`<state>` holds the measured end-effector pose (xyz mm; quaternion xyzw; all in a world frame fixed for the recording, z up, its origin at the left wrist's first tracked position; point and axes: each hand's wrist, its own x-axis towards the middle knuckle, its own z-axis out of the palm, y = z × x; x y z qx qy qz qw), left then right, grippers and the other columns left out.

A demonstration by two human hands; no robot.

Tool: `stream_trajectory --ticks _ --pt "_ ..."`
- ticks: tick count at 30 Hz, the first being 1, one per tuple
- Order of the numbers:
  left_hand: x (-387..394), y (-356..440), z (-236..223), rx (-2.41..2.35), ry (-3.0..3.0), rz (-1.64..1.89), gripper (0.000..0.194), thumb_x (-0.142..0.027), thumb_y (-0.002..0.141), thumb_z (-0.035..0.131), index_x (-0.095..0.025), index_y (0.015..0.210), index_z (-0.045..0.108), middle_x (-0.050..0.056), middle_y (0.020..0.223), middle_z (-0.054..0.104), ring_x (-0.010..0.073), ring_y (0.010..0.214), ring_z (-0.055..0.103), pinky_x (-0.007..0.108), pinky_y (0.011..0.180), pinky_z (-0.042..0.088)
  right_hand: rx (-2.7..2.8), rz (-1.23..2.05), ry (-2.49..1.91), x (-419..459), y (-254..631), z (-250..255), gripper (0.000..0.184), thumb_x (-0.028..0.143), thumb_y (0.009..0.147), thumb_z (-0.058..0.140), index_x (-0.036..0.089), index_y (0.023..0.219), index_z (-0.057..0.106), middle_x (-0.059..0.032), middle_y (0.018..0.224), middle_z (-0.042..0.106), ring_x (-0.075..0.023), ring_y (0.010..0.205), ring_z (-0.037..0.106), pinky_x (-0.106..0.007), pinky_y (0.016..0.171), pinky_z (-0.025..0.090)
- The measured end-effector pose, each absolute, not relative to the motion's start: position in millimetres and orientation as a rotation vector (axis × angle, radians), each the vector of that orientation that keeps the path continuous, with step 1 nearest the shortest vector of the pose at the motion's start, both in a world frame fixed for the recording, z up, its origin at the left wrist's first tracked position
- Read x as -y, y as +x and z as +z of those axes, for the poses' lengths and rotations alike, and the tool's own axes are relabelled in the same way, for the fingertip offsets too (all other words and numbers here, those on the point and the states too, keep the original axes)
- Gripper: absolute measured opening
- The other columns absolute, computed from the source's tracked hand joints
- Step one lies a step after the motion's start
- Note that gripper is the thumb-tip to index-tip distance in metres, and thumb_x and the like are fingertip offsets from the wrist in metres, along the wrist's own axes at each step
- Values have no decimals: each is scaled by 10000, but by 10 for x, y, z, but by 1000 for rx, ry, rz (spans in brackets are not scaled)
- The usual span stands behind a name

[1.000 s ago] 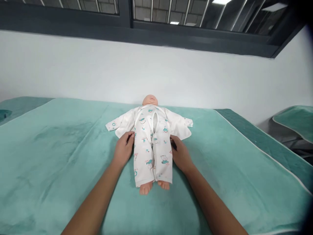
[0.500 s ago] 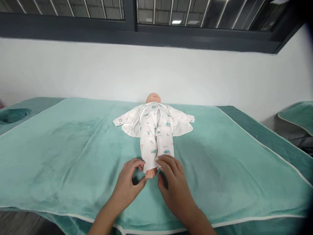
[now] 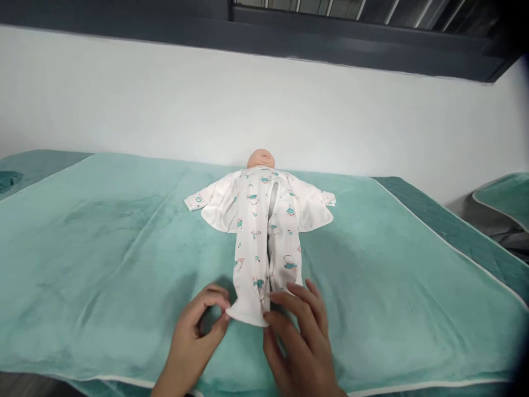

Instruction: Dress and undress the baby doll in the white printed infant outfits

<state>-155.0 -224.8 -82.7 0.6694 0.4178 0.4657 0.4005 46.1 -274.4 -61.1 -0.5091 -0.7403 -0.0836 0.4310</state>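
Observation:
A baby doll [image 3: 261, 158] lies on its back, head toward the wall, dressed in white patterned baby clothes. Its open jacket [image 3: 221, 204] spreads out to both sides with the sleeves stretched sideways. Over the legs and up the chest lie white baby pants [image 3: 253, 253] with green and pink prints and a slit in the crotch. My left hand [image 3: 198, 328] pinches the outer corner of the left pant leg's hem. My right hand [image 3: 300, 333] has thumb and fingers at that hem's inner corner. The cuff hides the doll's foot, and my right hand covers the other leg's end.
A green plush blanket [image 3: 124, 248] with white piping covers the table under the doll. Behind it rises a white wall [image 3: 165, 105] below a dark window frame [image 3: 351, 41] with bars. Another green cloth [image 3: 506, 198] lies at the far right.
The left pant leg's hem has been drawn toward me and now covers the foot that showed before. Both hands moved nearer with it, and the view tilted down.

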Motion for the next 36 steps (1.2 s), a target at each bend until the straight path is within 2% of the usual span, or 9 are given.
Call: stream_trajectory --ticks 5,8,10,14,19,22,26,33,36 --pt "2304 -1647 -906 -898 1564 1225 59 -209 882 581 -219 840 621 52 836 578 194 811 554 305 702 447 1894 -80 -1241 2841 571 -726 387 42 786 554 238 1115 612 -106 1245 593 -305 1255 490 -571 1036 433" --pt "2302 -1645 -948 -824 1449 1278 162 -232 927 505 -206 808 612 47 752 558 202 790 540 356 768 437 1691 -10 -1345 2822 726 -808 428 56 859 509 233 1247 541 -132 1250 550 -268 1201 521 -488 937 510" --pt "2276 -1633 -972 -824 1360 1354 217 -234 940 481 -202 764 602 24 668 522 187 727 521 378 807 428 1526 27 -1500 2781 813 -864 398 102 892 508 225 1270 500 -138 1225 550 -257 1139 548 -463 884 524" --pt "2237 -1597 -961 -925 1338 1411 210 -240 931 518 -211 749 620 1 625 499 177 698 517 352 775 431 1485 142 -1696 2681 876 -943 282 243 879 609 236 1151 535 -97 1118 610 -263 1000 578 -446 800 504" --pt "2332 -1327 -658 -1259 1727 1344 66 -231 863 622 -260 874 680 33 882 646 209 841 581 310 706 459 1489 163 -1694 2622 859 -942 113 269 923 553 249 1033 571 -49 1022 642 -240 925 566 -403 773 441" --pt "2376 -1056 -466 -1244 2118 1302 212 -178 841 623 -293 1010 679 46 1006 668 244 988 586 371 840 480 1472 198 -1624 2655 881 -941 64 285 945 539 251 979 580 -27 941 642 -216 862 568 -368 748 424" --pt "2337 -795 -431 -1213 2404 1146 322 -153 861 588 -269 1157 632 67 1116 667 271 1149 538 445 988 424 1485 316 -1470 2775 942 -979 79 227 949 505 244 964 581 -27 936 643 -198 847 584 -338 732 444" --pt "2303 -652 -503 -1149 2489 1113 218 -116 859 564 -253 1010 641 28 1000 697 240 1052 586 498 1073 315 1451 434 -1330 2880 972 -1016 140 173 928 493 251 988 593 -39 945 638 -201 854 604 -340 734 481" --pt "2336 -667 -491 -1148 2385 1188 189 -100 846 555 -249 944 617 22 920 689 225 982 605 499 1076 327 1443 421 -1322 2866 976 -1003 128 158 920 501 244 978 576 -42 952 630 -197 848 602 -337 728 482"
